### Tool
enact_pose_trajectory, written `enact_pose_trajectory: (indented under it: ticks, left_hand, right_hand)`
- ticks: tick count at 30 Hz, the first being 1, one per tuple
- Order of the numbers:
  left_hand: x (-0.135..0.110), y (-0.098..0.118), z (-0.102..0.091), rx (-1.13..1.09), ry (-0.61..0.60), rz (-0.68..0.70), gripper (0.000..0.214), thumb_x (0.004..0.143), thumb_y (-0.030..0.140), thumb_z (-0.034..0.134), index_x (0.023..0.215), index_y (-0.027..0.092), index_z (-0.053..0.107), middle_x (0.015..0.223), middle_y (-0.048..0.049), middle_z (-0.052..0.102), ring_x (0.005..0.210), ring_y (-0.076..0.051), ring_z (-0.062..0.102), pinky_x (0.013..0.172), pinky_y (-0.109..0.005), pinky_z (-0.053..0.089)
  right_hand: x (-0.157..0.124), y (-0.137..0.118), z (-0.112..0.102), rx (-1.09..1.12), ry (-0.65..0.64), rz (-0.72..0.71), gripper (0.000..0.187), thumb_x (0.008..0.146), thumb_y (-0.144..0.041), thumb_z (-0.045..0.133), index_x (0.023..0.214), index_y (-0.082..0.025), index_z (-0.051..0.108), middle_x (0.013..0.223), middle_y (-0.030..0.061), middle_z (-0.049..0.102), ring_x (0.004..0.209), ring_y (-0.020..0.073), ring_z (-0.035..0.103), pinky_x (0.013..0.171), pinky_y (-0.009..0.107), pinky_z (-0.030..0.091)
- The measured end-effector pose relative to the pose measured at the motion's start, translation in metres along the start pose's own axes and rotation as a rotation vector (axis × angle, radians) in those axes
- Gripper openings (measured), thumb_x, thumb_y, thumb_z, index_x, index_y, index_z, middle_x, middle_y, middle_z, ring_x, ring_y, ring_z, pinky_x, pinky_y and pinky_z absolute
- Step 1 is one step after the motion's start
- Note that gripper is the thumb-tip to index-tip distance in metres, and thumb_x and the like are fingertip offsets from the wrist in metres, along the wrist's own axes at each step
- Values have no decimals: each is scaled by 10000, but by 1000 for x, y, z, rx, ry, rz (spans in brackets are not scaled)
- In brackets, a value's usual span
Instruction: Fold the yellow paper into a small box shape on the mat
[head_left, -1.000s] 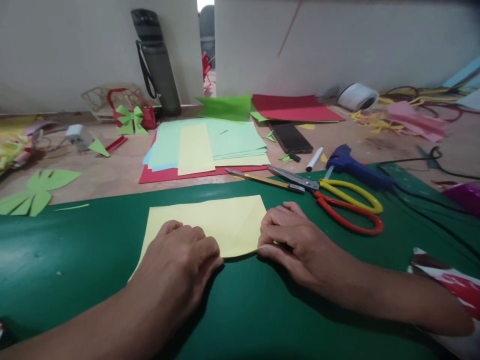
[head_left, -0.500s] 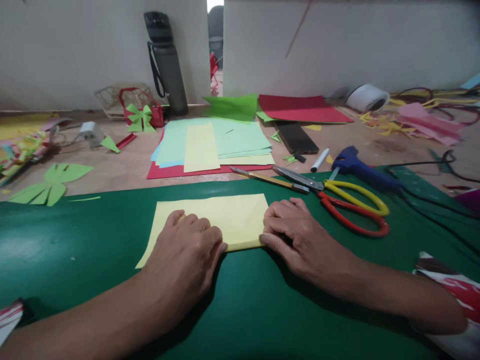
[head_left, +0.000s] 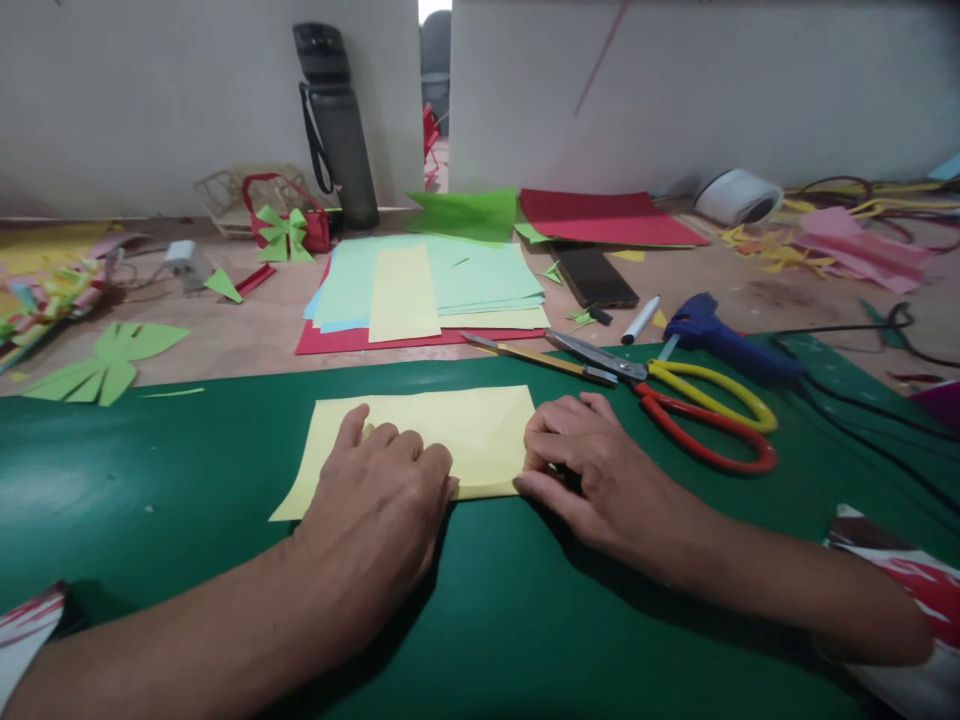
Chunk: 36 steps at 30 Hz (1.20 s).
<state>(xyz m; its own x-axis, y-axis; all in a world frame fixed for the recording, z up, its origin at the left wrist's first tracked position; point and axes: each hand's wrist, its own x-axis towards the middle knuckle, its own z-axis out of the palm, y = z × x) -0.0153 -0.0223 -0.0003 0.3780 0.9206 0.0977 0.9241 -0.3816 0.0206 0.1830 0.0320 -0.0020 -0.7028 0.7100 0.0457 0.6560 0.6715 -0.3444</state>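
Note:
A folded pale yellow paper (head_left: 472, 430) lies flat on the green cutting mat (head_left: 150, 470). My left hand (head_left: 375, 500) rests palm down on the paper's near left part, index finger stretched forward and the other fingers slightly bent, pressing on the sheet. At the paper's right edge, my right hand (head_left: 585, 460) has bent fingers, and its thumb runs along the near corner, pinching the fold there. The paper's near edge is partly hidden under both hands.
Red and yellow scissors (head_left: 690, 410), a yellow-handled knife (head_left: 540, 358) and a blue glue gun (head_left: 712, 330) lie just beyond my right hand. Farther back are a stack of coloured sheets (head_left: 450, 280), a phone (head_left: 596, 275), a marker (head_left: 640, 318) and a dark bottle (head_left: 337, 130). Green leaf cutouts (head_left: 105, 360) lie left.
My left hand has slid forward onto the yellow paper. The paper's near edge, bulging a second ago, now lies flat. My right hand stays at the right edge.

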Motion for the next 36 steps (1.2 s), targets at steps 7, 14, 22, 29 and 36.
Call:
enact_pose_trajectory:
  ticks: [7, 14, 22, 29, 36]
  left_hand:
    - [5, 1, -3, -31, -164, -9, 274, 835, 171, 355, 663, 165, 567, 695, -68, 543, 636, -198, 457, 699, -442, 358]
    - [7, 2, -6, -26, -195, -40, 282, 849, 165, 348, 678, 157, 571, 709, -62, 551, 675, -198, 476, 803, -478, 329]
    - [3, 2, -2, -11, -139, -24, 276, 848, 162, 362, 665, 171, 568, 685, -52, 553, 669, -210, 480, 866, -521, 302]
    - [3, 1, 0, 17, -105, 0, 266, 828, 121, 381, 640, 169, 563, 644, -36, 540, 638, -194, 473, 911, -541, 271]
    - [4, 0, -1, 51, -122, 15, 248, 818, 112, 402, 636, 165, 561, 648, -35, 545, 648, -198, 485, 914, -545, 270]
  right_hand:
    - [1, -1, -1, -8, -12, 10, 239, 837, -212, 512, 611, -164, 454, 725, 7, 478, 737, 156, 397, 732, 343, 258]
    - [-2, -2, -5, -41, -34, 5, 229, 832, -144, 449, 614, -170, 383, 729, 3, 462, 734, 150, 393, 720, 337, 257]
    - [1, -1, -4, -98, -62, 13, 204, 814, -142, 448, 621, -170, 389, 751, 11, 464, 754, 160, 394, 738, 346, 259]
    - [-2, -1, -7, -113, -70, -2, 199, 828, -158, 432, 632, -171, 401, 772, 18, 478, 773, 165, 411, 777, 367, 259]
    - [-1, 0, -10, -126, -89, 6, 203, 821, -138, 426, 621, -171, 411, 749, 18, 477, 761, 167, 413, 750, 362, 265]
